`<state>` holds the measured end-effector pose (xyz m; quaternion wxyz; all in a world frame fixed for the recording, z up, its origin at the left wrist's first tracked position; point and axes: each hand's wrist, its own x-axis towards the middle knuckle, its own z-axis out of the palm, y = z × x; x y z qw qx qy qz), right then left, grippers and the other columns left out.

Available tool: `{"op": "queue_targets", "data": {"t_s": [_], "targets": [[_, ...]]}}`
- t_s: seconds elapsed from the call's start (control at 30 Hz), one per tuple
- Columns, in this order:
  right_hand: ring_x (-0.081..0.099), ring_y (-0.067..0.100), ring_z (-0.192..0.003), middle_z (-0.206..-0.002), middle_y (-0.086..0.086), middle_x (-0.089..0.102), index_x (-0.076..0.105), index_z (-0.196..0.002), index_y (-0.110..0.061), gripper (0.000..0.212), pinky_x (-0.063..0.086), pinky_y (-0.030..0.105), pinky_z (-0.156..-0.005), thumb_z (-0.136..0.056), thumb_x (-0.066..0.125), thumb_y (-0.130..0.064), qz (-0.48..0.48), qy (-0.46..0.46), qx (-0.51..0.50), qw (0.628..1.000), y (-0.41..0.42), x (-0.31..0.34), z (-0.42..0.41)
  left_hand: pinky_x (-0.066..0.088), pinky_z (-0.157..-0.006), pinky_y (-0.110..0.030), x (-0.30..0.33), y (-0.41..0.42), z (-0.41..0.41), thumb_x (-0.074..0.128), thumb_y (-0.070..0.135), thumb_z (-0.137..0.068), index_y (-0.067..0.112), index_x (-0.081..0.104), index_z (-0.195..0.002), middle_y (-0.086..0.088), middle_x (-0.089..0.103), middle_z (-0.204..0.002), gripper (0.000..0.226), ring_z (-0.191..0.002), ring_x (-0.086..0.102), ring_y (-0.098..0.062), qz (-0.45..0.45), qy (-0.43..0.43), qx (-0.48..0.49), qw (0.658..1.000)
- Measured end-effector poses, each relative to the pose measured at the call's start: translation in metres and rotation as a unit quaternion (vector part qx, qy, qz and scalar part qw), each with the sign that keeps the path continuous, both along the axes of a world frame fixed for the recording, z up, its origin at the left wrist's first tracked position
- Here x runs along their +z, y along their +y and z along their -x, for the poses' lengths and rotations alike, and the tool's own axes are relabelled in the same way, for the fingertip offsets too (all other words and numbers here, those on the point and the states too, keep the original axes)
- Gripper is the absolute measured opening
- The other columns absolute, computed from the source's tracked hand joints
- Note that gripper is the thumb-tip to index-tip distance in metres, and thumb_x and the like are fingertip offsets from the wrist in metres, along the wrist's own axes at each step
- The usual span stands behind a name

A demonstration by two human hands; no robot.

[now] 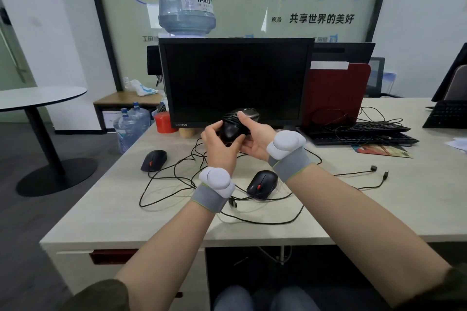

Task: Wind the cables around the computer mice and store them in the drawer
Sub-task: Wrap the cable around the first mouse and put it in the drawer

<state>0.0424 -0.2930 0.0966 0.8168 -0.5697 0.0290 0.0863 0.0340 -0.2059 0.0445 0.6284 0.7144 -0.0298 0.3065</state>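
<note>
Both hands hold one black mouse [230, 131] up in front of the monitor, with its cable wound around its body. My left hand [218, 144] grips it from the left and below. My right hand [252, 135] holds it from the right, thumb on the coils. Behind it a grey-topped mouse [249, 111] shows above my thumb. Two more black mice with red wheels lie on the desk: one at the left [153, 160], one between my wrists [262, 182]. Their loose cables [177, 179] sprawl over the desk. A drawer [111, 256] under the desk's left front stands slightly open.
A dark Lenovo monitor [235, 81] stands close behind my hands. Black keyboards [358, 132] and tangled cords lie at the right, with USB plugs [379, 171] on the desk. A red cup [164, 122] sits left of the monitor. Water bottles [131, 124] stand on the floor.
</note>
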Motion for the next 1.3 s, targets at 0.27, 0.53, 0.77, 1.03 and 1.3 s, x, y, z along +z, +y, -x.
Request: {"op": "queue_targets", "data": {"t_s": [0.27, 0.53, 0.77, 1.03, 1.3], "targets": [[0.06, 0.033, -0.112, -0.126, 0.021, 0.057, 0.05, -0.123, -0.002, 0.043, 0.051, 0.038, -0.089, -0.088, 0.062, -0.023, -0.022, 0.004, 0.001, 1.0, 0.026, -0.012, 0.008, 0.038, -0.089, -0.02, 0.011, 0.056, 0.017, 0.051, 0.018, -0.091, 0.011, 0.049, -0.125, -0.006, 0.054, -0.127, 0.035, -0.11, 0.052, -0.014, -0.101, 0.085, -0.027, 0.991], [0.063, 0.021, -0.08, -0.093, 0.01, 0.062, 0.054, -0.114, -0.006, 0.03, 0.055, 0.027, -0.049, -0.089, 0.061, -0.023, -0.025, 0.008, 0.129, 0.991, 0.11, -0.023, 0.06, 0.045, -0.076, -0.031, 0.012, 0.166, 0.101, 0.047, 0.019, -0.091, 0.012, 0.065, -0.097, -0.007, 0.066, -0.101, 0.02, -0.085, 0.061, -0.017, -0.093, 0.142, 0.075, 0.983], [0.058, 0.025, -0.106, -0.121, 0.012, 0.059, 0.049, -0.122, -0.01, 0.037, 0.051, 0.032, -0.077, -0.09, 0.059, -0.025, 0.012, 0.011, 0.238, 0.971, 0.15, -0.066, 0.097, 0.044, -0.061, -0.024, -0.065, 0.22, 0.154, 0.045, 0.021, -0.093, 0.009, 0.053, -0.088, -0.002, 0.054, -0.083, 0.015, -0.075, 0.055, -0.015, 0.214, 0.35, 0.105, 0.906], [0.059, 0.028, -0.11, -0.131, 0.016, 0.054, 0.047, -0.131, -0.006, 0.046, 0.052, 0.032, -0.075, -0.09, 0.058, -0.024, 0.025, 0.047, 0.247, 0.968, 0.147, -0.094, 0.104, 0.054, -0.052, -0.023, -0.105, 0.197, 0.143, 0.051, 0.022, -0.091, 0.007, 0.043, -0.122, -0.014, 0.05, -0.117, 0.035, -0.076, 0.067, -0.02, 0.345, 0.405, 0.053, 0.845], [0.064, 0.019, -0.084, -0.098, 0.007, 0.064, 0.052, -0.122, -0.009, 0.036, 0.054, 0.03, -0.073, -0.09, 0.058, -0.025, 0.036, 0.035, 0.278, 0.959, 0.142, -0.095, 0.104, 0.047, -0.037, -0.012, -0.117, 0.193, 0.143, 0.044, 0.011, -0.092, 0.012, 0.049, -0.072, -0.003, 0.052, -0.073, 0.021, -0.061, 0.054, -0.012, 0.338, 0.3, 0.105, 0.886]]}}
